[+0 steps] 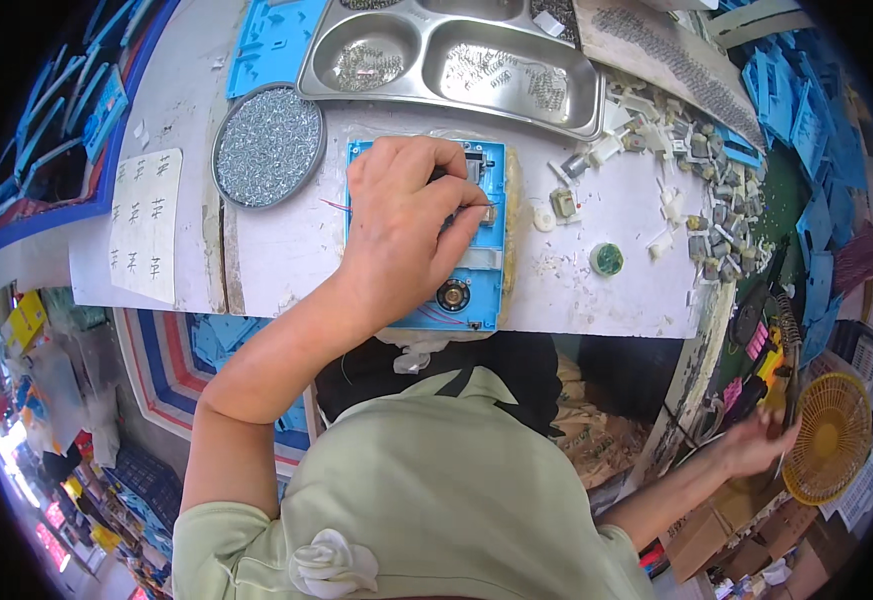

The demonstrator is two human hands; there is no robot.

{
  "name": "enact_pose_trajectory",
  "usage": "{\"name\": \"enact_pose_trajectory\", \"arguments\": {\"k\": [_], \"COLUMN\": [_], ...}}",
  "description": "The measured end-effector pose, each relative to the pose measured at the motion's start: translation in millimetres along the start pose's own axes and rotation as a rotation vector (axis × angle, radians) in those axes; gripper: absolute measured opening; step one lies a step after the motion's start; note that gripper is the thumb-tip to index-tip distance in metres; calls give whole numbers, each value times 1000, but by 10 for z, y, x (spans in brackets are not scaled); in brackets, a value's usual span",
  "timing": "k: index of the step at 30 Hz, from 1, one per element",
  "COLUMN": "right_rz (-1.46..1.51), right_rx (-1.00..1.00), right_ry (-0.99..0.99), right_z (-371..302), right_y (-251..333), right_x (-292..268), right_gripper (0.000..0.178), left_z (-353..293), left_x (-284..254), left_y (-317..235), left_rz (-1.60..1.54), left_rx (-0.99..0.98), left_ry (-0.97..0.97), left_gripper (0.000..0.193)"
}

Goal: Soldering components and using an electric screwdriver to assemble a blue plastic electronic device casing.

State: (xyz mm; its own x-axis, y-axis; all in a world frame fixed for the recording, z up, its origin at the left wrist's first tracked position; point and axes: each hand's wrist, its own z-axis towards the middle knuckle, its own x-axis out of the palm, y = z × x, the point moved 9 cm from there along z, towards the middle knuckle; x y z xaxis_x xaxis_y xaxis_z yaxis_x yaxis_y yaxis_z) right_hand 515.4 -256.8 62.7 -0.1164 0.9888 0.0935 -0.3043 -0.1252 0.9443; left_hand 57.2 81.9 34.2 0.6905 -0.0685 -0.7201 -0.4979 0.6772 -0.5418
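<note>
A shallow blue plastic casing (493, 250) lies open on the white bench, with a round black speaker (452, 294) and thin wires inside. My left hand (406, 205) covers much of it. Its thumb and forefinger are pinched together beside a small metal part (489, 214) at the casing's right side; what they grip is too small to name. Far to the right, off the bench, my right hand (753, 446) is held out beside a yellow basket (828, 438). Its fingers are apart and partly curled, with no object plainly in them.
Behind the casing stands a steel compartment tray (416, 93) of springs and small parts. A round dish (268, 146) of screws sits to its left. Small motors (721, 225) lie heaped at the bench's right edge, near a small green-topped pot (606, 260). Blue casings (811, 130) are piled farther right.
</note>
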Motion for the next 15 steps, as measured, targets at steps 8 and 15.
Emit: {"name": "enact_pose_trajectory", "arguments": {"k": [8, 15], "right_rz": [36, 202], "right_rx": [-190, -203], "right_ry": [726, 1243], "right_z": [-1943, -2913], "right_y": [195, 250], "right_x": [1937, 3370], "right_gripper": [66, 55], "left_z": [-34, -93], "left_x": [-45, -15], "left_y": [49, 251], "left_rz": [-186, -400], "left_rx": [-113, -355], "left_ry": [3, 143], "left_gripper": [12, 6]}}
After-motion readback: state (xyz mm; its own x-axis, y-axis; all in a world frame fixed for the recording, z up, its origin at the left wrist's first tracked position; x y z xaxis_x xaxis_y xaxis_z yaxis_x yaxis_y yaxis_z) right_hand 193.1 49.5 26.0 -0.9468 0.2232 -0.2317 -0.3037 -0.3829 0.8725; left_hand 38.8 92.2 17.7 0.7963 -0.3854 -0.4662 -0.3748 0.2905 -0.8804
